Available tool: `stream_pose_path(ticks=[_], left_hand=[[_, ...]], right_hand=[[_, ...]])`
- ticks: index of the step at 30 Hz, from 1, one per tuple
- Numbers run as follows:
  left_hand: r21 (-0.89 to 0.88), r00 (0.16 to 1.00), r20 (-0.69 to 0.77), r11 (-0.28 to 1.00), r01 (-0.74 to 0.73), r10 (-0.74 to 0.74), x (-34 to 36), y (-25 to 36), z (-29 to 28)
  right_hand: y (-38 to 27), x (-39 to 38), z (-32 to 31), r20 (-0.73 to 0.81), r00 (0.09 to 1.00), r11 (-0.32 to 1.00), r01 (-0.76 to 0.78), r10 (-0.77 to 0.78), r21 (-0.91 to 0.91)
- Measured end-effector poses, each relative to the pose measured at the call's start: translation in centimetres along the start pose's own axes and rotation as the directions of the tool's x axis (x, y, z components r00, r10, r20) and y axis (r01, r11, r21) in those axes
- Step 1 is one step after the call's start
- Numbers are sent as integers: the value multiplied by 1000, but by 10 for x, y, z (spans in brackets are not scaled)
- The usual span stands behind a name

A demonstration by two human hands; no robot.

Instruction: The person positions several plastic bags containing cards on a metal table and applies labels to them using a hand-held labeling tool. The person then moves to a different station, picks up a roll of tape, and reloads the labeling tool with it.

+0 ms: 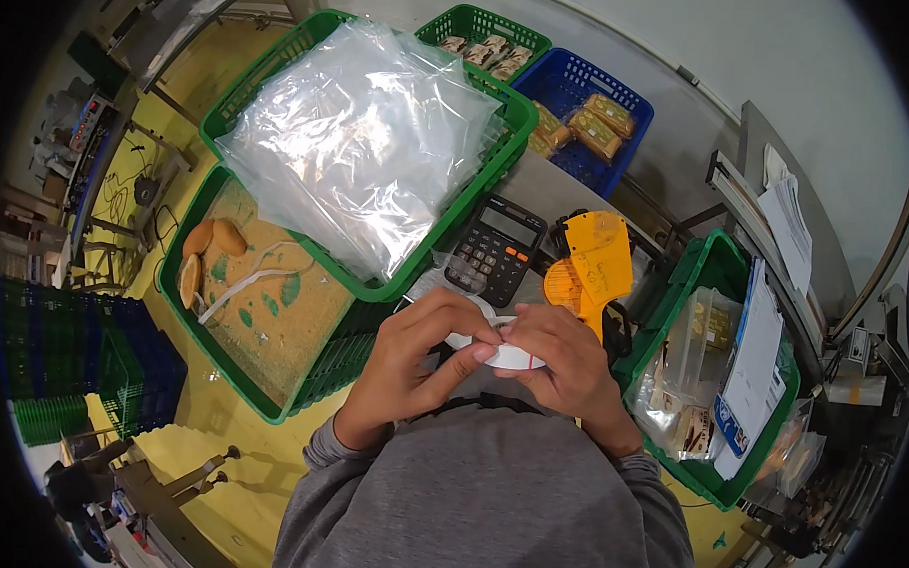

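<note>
Close to my body, both hands meet over a small roll of white label tape (pixel 517 358) with a thin red line on it. My left hand (pixel 409 355) pinches its left side between thumb and fingertips. On the other side, the fingers of my right hand (pixel 569 360) are closed round it. Just beyond my right hand lies a yellow price label gun (pixel 597 261), its near part partly hidden. A black calculator (pixel 496 247) with orange keys rests on the grey table (pixel 550 192) beyond the hands. Some clear plastic (pixel 445 268) lies over the calculator's left edge.
Clear plastic bags (pixel 365 131) heap over a green crate (pixel 525 116) at the far left. Below it, another green crate (pixel 270 410) holds bread rolls (pixel 214 238) on a crumb-covered base. A blue crate (pixel 636 100) of packages stands behind. At right, a green crate (pixel 720 491) holds papers and wrapped packs.
</note>
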State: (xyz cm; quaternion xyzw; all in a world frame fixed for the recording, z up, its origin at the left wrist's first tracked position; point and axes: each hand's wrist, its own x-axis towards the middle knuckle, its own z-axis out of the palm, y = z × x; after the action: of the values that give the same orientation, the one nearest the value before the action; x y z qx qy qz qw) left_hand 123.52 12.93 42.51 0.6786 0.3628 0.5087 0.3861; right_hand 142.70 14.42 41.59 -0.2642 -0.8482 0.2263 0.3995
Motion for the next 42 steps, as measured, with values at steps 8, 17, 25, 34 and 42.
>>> stream_pose_path(ticks=[8,17,25,34,42], left_hand=[[334,946,-116,909,-250,303,0,-16,14],[442,844,-191,812,-382,501,-8,-32,25],[458,823,-181,787,-414,538,-9,-40,29],[379,854,-200,842,-384,480,-9,-37,27],[602,615,-691,773,198,380,-31,-56,-67]], right_hand=[[-2,2,-1,-47,999,986,10,-18,-166],[-3,-2,18,-174,977,962,74,-123,-263],[-6,-3,26,-220,970,968,51,-107,-245],[-9,-2,32,-249,968,996,-55,35,-76],[10,3,16,-356,867,936,-302,348,181]])
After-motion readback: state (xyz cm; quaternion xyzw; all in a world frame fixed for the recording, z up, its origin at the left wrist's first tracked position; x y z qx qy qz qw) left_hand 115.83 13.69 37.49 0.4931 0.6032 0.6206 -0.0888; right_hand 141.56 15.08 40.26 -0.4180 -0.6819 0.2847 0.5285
